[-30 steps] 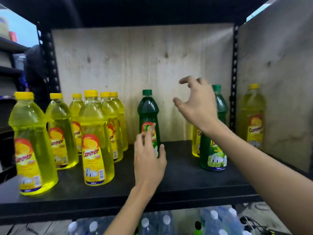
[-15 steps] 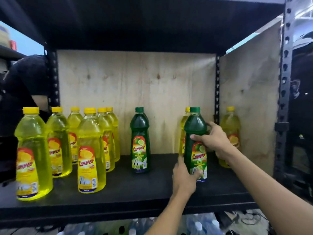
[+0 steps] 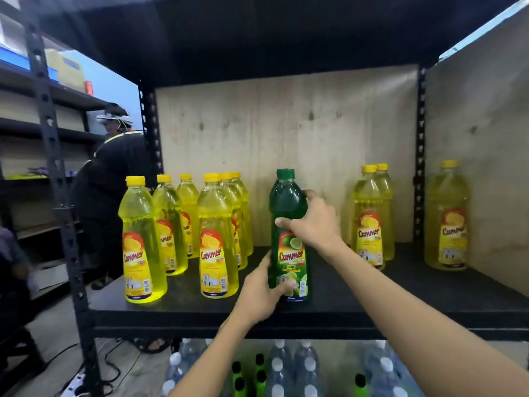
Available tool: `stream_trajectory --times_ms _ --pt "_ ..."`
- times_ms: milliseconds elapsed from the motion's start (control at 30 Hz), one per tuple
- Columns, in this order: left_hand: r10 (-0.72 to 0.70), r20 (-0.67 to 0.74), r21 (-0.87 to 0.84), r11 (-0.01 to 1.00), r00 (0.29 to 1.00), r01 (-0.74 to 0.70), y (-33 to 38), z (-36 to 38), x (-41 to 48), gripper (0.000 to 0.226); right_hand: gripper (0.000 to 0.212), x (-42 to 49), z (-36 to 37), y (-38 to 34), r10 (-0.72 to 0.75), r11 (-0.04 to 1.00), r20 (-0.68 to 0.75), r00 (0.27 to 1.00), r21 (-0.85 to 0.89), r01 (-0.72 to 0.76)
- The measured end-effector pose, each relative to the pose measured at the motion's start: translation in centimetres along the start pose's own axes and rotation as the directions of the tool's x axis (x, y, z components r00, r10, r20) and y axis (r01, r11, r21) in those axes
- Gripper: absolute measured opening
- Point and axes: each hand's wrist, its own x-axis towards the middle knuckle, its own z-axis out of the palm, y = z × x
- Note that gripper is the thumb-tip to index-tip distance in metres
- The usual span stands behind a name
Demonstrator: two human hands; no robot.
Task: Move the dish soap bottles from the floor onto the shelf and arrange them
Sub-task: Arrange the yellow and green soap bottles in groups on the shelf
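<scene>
Green bottle (image 3: 288,224) upright on shelf (image 3: 357,299), left hand (image 3: 262,293) grip low (label), right hand (image 3: 313,222) grip around shoulder

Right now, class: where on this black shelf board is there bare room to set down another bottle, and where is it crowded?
Bare board lies between the green lime dish soap bottle, gripped by both hands, and the pair of yellow bottles on the right. More bare black shelf board runs along the front right. The left is crowded: a cluster of six yellow lemon bottles stands there.
</scene>
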Motion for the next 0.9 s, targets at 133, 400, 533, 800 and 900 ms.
stream_trajectory --times_ms 133,400,533,800,900 --pt "-0.016 0.002 0.003 1.0 1.0 0.016 -0.9 -1.2 -0.4 0.079 0.09 0.1 1.3 -0.5 0.018 0.999 0.002 1.0 -0.038 -0.018" --pt "-0.046 -0.001 0.017 0.999 0.999 0.047 0.3 -1.1 -1.3 0.09 0.093 -0.2 1.2 -0.2 -0.017 0.998 0.043 0.999 -0.055 0.02" --pt "0.266 -0.364 0.378 0.918 0.893 -0.119 2.8 0.4 -3.8 0.095 0.087 0.7 -2.8 2.7 0.089 0.985 0.195 0.977 0.129 -0.116" --pt "0.173 -0.164 0.075 0.984 0.971 -0.163 8.9 11.5 0.9 0.046 0.081 4.9 -9.7 11.0 0.237 0.971 -0.263 0.935 0.106 -0.216" --pt "-0.09 -0.086 0.019 0.996 0.992 0.092 9.4 15.5 5.8 0.081 0.086 7.4 -9.9 11.6 0.151 0.989 -0.269 0.951 0.048 -0.143"
